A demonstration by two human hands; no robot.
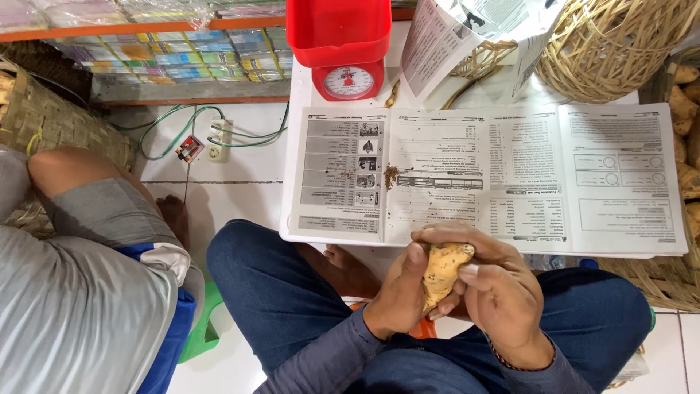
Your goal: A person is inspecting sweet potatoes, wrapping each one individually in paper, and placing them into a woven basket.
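- Head view, nearest: the person's crossed legs in dark blue trousers (292, 292) fill the near middle, with a bare foot (350, 266) tucked between the knees.
- Just above the lap, both hands meet around a tan, knobbly tuber (443, 271); it sits upright between them, its pale cut end pointing far.
- Left hand (401, 288) cups the tuber from the left, fingers curled round its side, thumb along its upper edge.
- Right hand (503, 295) wraps it from the right, fingers clenched over its far end and fingertips pressed on its skin.
- At the near left sits another person in a grey shirt (73, 314) and grey shorts, knee raised, on a green stool (204, 332).
- Beyond the hands, printed paper sheets (481, 179) cover a low white table (292, 237); a small heap of brown crumbs (391, 175) lies on them.
- On the white tiled floor to the left, a wall socket block (219, 142) with green cables lies near a small red-edged box (189, 148).
- Farther, a red kitchen scale (348, 76) with a red pan stands on the table's far edge.
- At the far right, a woven basket (612, 47); more tubers (685, 102) pile along the right edge.
- Farthest left, stacked packets (175, 55) on an orange shelf.
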